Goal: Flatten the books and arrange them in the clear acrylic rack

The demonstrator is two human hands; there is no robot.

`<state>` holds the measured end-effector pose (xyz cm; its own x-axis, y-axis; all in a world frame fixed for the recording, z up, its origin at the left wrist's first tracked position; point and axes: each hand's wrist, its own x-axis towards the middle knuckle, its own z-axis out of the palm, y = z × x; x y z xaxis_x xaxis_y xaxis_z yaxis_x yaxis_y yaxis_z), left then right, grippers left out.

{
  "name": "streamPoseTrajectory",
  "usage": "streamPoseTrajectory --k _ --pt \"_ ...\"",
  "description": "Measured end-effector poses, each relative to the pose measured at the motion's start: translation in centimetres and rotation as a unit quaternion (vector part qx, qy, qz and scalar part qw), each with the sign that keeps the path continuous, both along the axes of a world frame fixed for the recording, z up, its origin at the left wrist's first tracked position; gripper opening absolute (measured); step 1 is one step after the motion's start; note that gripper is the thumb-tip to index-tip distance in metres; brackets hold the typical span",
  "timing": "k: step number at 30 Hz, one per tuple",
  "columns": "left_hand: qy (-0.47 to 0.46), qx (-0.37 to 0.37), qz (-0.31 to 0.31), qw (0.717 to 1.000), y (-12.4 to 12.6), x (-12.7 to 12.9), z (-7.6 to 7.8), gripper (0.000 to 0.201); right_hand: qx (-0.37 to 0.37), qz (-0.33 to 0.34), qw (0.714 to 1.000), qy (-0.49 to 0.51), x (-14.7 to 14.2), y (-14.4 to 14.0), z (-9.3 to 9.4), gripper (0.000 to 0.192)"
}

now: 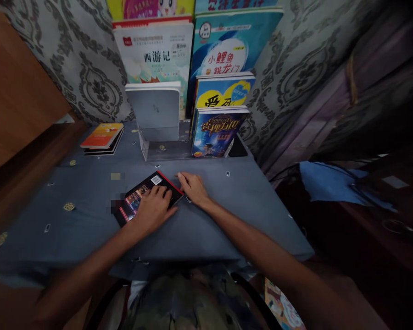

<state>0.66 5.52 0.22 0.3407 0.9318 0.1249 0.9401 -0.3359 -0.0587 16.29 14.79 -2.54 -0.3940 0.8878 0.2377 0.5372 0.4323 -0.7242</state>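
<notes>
A black book (127,201) with a red spine edge, small pictures and a white barcode label lies at a slant on the grey-blue cloth. My left hand (154,204) rests across it, palm down, fingers apart. Just beyond the book's right corner, my right hand (192,188) lies on the cloth with its fingers loosely bent and nothing visible in them. A clear book rack (167,151) stands behind both hands. In its lower right section is a blue book (218,133) with gold lettering; a pale grey-backed book (154,110) leans in the left section.
Taller books, among them a white one (158,50) and a teal one (237,41), stand at the back. On the left lies a small stack topped by an orange book (103,136). A dark flat object (238,149) sits right of the rack. Patterned curtains (96,87) hang behind.
</notes>
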Motion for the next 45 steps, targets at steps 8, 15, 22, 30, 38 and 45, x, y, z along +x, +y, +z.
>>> streamPoseTrajectory --k 8,15,22,30,38,45 --pt "-0.002 0.012 0.003 1.0 0.0 0.4 -0.8 0.037 -0.005 -0.002 1.0 -0.005 0.0 -0.1 0.2 0.042" --pt "-0.074 0.024 -0.052 0.996 0.0 -2.4 -1.6 0.038 0.102 0.046 0.99 -0.09 -0.5 -0.8 0.0 0.03" --pt "-0.094 0.007 -0.044 0.995 1.7 -3.3 -2.7 0.047 0.132 0.142 0.978 -0.077 -1.1 -1.3 -1.2 0.044" --pt "-0.043 0.016 0.029 0.999 3.4 -3.3 -3.0 0.051 0.129 0.15 0.97 -0.141 -1.1 -1.5 -1.1 0.046" --pt "-0.022 0.019 0.093 0.995 0.6 -5.0 -2.7 0.052 0.131 0.14 0.969 -0.159 -1.2 -1.6 -1.2 0.042" --pt "-0.057 0.02 0.122 0.991 -3.3 -8.8 -3.5 0.052 0.123 0.138 0.968 -0.167 -1.3 -1.6 -1.0 0.041"
